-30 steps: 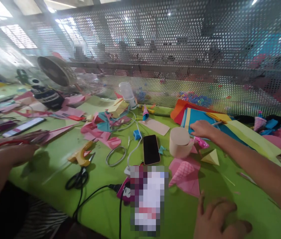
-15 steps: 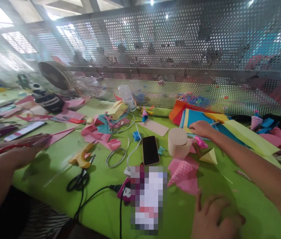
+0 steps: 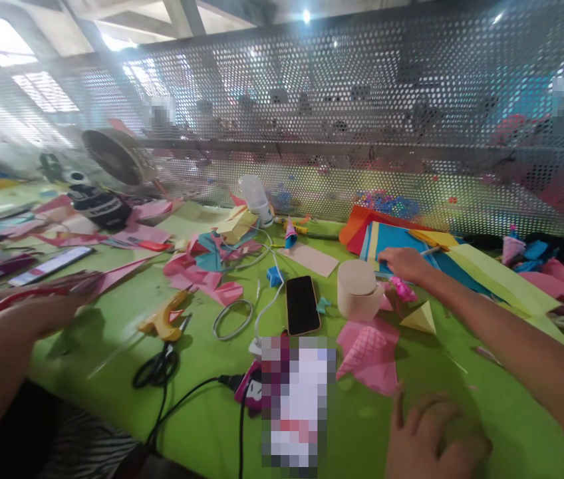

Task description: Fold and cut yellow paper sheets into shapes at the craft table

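**Right hand at the coloured sheets, left hand low over the near table**

Head view: The right hand (image 3: pixel 404 263) reaches in from the right, its curled fingers at the near left edge of the coloured sheets (image 3: pixel 394 239). These lie far right of centre on the green table (image 3: pixel 362 426), blue uppermost beside yellow, with red and orange at their far left. Whether the fingers pinch an edge or only rest there cannot be told. The left hand (image 3: pixel 436 432) hovers or rests at the near right; contact with the table cannot be confirmed. Its fingers are loosely bent and apart, with nothing visible in them.

Just nearer than the right hand are a cream roll-shaped object (image 3: pixel 359 289), a shiny pink piece (image 3: pixel 402 289) and a pale yellow folded triangle (image 3: pixel 422 317). A patterned pink cone (image 3: pixel 364 349) lies on pink paper (image 3: pixel 386 372), nearer still. A dark-screened phone (image 3: pixel 302 306) lies left of the cream object; a purple power strip (image 3: pixel 248 394) sits nearer.

Left of these are a yellow glue gun (image 3: pixel 165 319) and black-handled scissors (image 3: pixel 156 369). At the left edge, another person's hands (image 3: pixel 50 313) are beside a red handle (image 3: pixel 37 291). A perforated screen (image 3: pixel 282 126) stands along the far side.
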Demonstrator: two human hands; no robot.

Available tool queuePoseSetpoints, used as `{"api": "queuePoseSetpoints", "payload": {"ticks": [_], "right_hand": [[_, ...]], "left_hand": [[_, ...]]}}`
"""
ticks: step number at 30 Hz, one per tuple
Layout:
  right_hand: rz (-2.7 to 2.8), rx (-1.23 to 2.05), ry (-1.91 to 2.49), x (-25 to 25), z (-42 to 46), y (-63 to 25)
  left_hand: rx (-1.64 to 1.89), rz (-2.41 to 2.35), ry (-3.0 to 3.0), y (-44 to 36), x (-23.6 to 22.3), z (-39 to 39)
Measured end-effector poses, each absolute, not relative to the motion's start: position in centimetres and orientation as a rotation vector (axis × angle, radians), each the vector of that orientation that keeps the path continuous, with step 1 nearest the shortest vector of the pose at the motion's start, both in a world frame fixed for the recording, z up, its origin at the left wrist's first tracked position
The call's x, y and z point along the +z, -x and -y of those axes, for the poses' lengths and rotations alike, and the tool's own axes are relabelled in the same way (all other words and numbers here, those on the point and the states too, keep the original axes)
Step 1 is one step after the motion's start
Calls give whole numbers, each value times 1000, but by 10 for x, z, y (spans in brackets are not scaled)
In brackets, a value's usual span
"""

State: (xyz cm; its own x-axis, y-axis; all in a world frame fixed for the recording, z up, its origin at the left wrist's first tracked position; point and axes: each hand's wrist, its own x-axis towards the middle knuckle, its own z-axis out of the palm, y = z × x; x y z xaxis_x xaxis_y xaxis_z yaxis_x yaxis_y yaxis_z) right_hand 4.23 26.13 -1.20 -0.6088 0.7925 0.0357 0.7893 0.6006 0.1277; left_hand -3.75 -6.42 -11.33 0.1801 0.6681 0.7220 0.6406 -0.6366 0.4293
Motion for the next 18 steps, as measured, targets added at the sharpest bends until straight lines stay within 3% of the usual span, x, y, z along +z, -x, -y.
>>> {"api": "queuePoseSetpoints", "payload": {"ticks": [18], "right_hand": [[-2793,323,-1178,-4,-255,-20]], "left_hand": [[1333,-1342,-2418,39,-113,70]]}}
